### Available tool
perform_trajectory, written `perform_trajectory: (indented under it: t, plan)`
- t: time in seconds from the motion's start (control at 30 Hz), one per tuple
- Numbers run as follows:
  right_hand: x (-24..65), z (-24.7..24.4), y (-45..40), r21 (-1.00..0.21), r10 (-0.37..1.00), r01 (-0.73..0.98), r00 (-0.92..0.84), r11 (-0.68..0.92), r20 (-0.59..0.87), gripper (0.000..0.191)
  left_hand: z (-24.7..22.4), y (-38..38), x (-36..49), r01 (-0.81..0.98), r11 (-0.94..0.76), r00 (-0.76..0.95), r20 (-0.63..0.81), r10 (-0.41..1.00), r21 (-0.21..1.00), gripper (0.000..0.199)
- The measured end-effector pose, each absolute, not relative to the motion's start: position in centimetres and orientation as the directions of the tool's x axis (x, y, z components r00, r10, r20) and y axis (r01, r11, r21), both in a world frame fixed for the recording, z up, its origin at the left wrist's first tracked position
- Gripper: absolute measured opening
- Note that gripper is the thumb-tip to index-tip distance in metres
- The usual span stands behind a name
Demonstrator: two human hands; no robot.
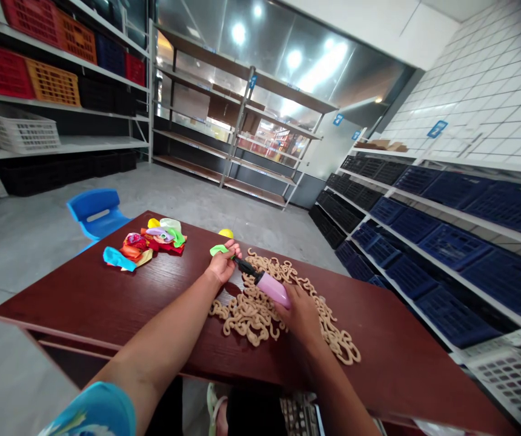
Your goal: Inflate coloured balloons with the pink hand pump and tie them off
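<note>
A pink hand pump (273, 289) with a black nozzle end lies slanted above a heap of tan curled pieces (254, 315). My right hand (300, 312) is wrapped round the pump's pink body. At the black tip, my left hand (223, 264) pinches a small green balloon (219, 249), its neck by the nozzle. Left of the hands, a pile of mixed-colour balloons (151, 242) rests on the dark red table (79, 290), with a light blue one (119, 258) at its near edge.
A blue chair (97, 212) stands beyond the table's left side. Something round and yellow (226, 233) shows past the far edge. Shelves with red and orange crates (54, 82) stand left, bare-looking shelves (237, 121) behind, and blue crates (451, 236) line the right.
</note>
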State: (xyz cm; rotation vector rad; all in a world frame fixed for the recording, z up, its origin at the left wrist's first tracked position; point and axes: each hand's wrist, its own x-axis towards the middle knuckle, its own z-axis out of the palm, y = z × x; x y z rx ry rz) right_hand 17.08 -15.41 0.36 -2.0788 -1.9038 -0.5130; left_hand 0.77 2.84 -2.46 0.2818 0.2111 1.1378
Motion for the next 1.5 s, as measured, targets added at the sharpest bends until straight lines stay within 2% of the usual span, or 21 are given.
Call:
perform_trajectory:
  t: [0.13,0.23,0.4,0.53,0.67,0.87,0.97,1.13,1.27,1.4,1.5]
  plan:
    - [16.1,0.8,-14.8,0.032,0.896,0.993,0.088,-0.113,0.435,0.041,-2.5,2.8,0.9,-0.870,0.374,0.389,-0.017,0.921,0.321,0.034]
    - [15.6,1.0,-14.2,0.039,0.896,0.993,0.085,-0.113,0.436,0.041,-2.1,2.8,0.4,-0.874,0.392,0.405,-0.015,0.914,0.286,0.028]
    - [15.2,1.1,-13.1,0.051,0.899,0.996,0.040,-0.069,0.435,0.044,-1.2,2.7,-0.9,-0.846,0.486,0.472,-0.118,0.874,0.218,0.013]
    - [14.9,1.3,-12.1,0.048,0.901,0.999,-0.002,-0.021,0.434,0.043,-1.1,2.9,-1.2,-0.838,0.515,0.499,-0.129,0.857,0.181,0.022]
    - [14.3,2.0,-10.7,0.045,0.911,0.999,-0.041,0.025,0.411,0.045,-1.3,3.8,-1.5,-0.880,0.446,0.419,-0.176,0.891,0.161,0.043]
    - [14.0,1.6,-8.0,0.048,0.903,0.997,-0.068,0.053,0.424,0.052,-1.5,5.3,-2.7,-0.954,0.241,0.207,-0.188,0.960,0.179,0.043]
    - [14.6,0.4,-7.1,0.024,0.901,1.000,0.006,-0.018,0.434,0.056,-1.4,5.3,-3.0,-0.958,0.198,0.166,-0.162,0.973,0.206,0.042]
    - [15.5,-1.2,-6.5,-0.048,0.878,0.998,0.051,-0.032,0.475,0.048,-1.0,4.5,-2.8,-0.939,0.184,0.148,-0.144,0.979,0.291,0.041]
    - [15.7,-1.3,-6.4,-0.090,0.874,0.994,0.095,-0.059,0.476,0.051,0.1,3.8,-2.4,-0.916,0.127,0.122,-0.036,0.992,0.381,0.043]
    - [15.8,-1.2,-6.5,-0.153,0.875,0.984,0.157,-0.097,0.457,0.047,2.4,3.4,-1.4,-0.856,0.066,0.089,0.020,0.996,0.513,0.039]
    - [15.9,-1.1,-6.6,-0.205,0.873,0.973,0.187,-0.102,0.450,0.041,4.6,3.2,-0.3,-0.774,-0.004,0.041,0.056,0.998,0.633,0.026]
